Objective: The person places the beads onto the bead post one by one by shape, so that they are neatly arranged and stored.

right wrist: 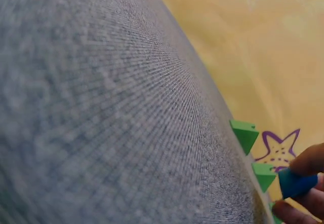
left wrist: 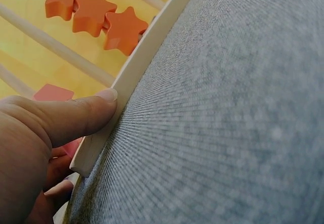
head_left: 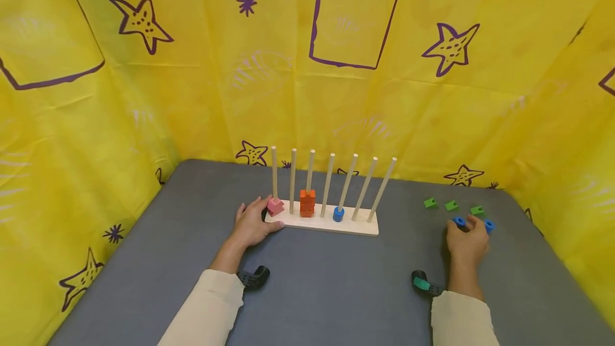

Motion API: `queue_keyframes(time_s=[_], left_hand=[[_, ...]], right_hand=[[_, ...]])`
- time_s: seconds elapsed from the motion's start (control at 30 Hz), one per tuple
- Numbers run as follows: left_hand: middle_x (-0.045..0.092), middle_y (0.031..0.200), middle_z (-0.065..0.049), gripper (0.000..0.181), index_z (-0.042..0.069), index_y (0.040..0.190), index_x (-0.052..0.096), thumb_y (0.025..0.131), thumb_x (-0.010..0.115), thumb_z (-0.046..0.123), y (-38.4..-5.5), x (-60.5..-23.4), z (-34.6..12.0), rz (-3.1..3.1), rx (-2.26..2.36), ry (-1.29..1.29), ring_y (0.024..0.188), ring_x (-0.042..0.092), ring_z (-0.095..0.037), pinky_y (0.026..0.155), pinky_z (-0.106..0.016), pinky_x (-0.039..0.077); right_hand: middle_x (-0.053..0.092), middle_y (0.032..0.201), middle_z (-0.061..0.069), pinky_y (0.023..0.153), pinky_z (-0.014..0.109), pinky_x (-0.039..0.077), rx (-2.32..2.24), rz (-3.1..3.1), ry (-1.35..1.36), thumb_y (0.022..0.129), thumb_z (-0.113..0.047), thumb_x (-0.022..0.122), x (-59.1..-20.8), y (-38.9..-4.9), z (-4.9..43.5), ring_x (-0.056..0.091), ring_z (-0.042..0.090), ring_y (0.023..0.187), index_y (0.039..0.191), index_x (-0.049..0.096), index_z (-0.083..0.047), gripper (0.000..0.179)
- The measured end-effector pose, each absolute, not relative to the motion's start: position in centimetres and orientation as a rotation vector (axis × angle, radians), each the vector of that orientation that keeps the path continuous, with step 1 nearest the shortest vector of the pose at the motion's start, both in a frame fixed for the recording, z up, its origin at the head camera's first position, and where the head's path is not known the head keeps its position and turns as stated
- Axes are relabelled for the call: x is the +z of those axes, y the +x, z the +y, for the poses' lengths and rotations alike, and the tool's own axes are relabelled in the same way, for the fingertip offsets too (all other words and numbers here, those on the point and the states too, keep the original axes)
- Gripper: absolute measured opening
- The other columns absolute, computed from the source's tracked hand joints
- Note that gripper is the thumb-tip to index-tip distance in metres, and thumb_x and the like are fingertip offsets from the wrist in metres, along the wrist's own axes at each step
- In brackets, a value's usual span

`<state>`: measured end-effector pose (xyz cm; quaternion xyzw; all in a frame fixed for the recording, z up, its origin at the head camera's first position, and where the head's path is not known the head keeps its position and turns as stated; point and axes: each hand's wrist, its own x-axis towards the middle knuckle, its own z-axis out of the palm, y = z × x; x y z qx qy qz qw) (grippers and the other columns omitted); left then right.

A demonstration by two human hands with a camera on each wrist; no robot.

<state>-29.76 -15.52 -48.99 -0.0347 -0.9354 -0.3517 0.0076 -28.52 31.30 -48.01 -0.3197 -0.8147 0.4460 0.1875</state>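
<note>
A wooden peg board (head_left: 355, 226) with several upright pegs stands mid-table. My left hand (head_left: 252, 224) grips its left end, the thumb along the front edge in the left wrist view. Beside those fingers, pink pieces (head_left: 275, 207) sit on the leftmost peg. Orange star-shaped beads (head_left: 307, 204) are stacked on the third peg, and a blue bead (head_left: 338, 214) is on the fifth. Over at the right, my right hand (head_left: 468, 242) pinches another blue bead (right wrist: 295, 183) between thumb and fingers. One more blue bead (head_left: 489, 226) lies just beyond that hand.
Green notched pieces (head_left: 451, 205) lie in a row behind my right hand. A grey cloth (head_left: 326, 292) covers the table. Yellow patterned curtains (head_left: 288, 100) hang at the back and sides. Black devices (head_left: 255, 277) are worn at both wrists.
</note>
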Motion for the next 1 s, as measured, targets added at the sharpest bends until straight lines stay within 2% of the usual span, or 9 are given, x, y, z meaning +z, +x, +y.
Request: queue_keyframes(time_s=[0.07,0.2,0.37,0.47,0.7,1.0], left_hand=[[0.044,0.143,-0.021,0.082,0.001,0.145,0.041,0.08,0.08,0.03,-29.9,-48.9,-15.4,-2.921,-1.096,-0.119,0.14,0.025,-0.035,0.111,-0.053,-0.004],[0.044,0.143,-0.021,0.082,0.0,0.145,0.041,0.079,0.081,0.029,-29.9,-48.9,-15.3,-2.924,-1.089,-0.116,0.14,0.026,-0.035,0.111,-0.054,-0.004],[0.043,0.144,-0.022,0.082,0.001,0.145,0.041,0.079,0.081,0.029,-29.9,-49.0,-15.2,-2.931,-1.102,-0.117,0.14,0.025,-0.035,0.111,-0.053,-0.005],[0.043,0.144,-0.022,0.082,0.001,0.145,0.041,0.079,0.081,0.029,-29.9,-49.0,-15.3,-2.93,-1.101,-0.118,0.14,0.025,-0.035,0.111,-0.053,-0.004],[0.043,0.144,-0.022,0.082,0.0,0.145,0.041,0.079,0.081,0.03,-29.7,-48.9,-15.4,-2.929,-1.092,-0.122,0.14,0.026,-0.036,0.111,-0.053,-0.003],[0.043,0.144,-0.021,0.082,0.0,0.145,0.041,0.079,0.081,0.029,-30.1,-49.0,-15.4,-2.935,-1.084,-0.122,0.14,0.025,-0.036,0.111,-0.053,-0.004]], right_hand=[[0.052,0.137,0.018,0.102,0.046,0.036,1.314,-2.244,-0.906,0.092,-0.03,0.06,-47.6,-28.6,31.2,0.043,0.035,0.127,0.145,0.042,-0.006,0.061],[0.056,0.131,0.013,0.092,0.036,0.045,1.383,-2.173,-0.9,0.09,-0.034,0.063,-46.8,-28.6,30.7,0.053,0.028,0.117,0.139,0.05,-0.01,0.055],[0.058,0.109,0.001,0.078,0.021,0.045,1.453,-2.002,-0.807,0.088,-0.025,0.068,-45.1,-28.4,29.8,0.055,0.017,0.099,0.128,0.059,-0.009,0.044],[0.057,0.102,-0.002,0.073,0.016,0.044,1.529,-1.895,-0.744,0.085,-0.019,0.071,-43.5,-28.1,29.0,0.054,0.011,0.091,0.122,0.063,-0.008,0.039],[0.057,0.104,-0.002,0.075,0.014,0.047,1.619,-1.826,-0.658,0.085,-0.016,0.074,-41.1,-27.6,27.3,0.057,0.014,0.095,0.122,0.065,-0.008,0.04],[0.058,0.107,-0.001,0.078,0.016,0.047,1.637,-1.843,-0.575,0.085,-0.017,0.075,-40.6,-27.4,26.2,0.055,0.016,0.098,0.12,0.067,-0.012,0.037]])
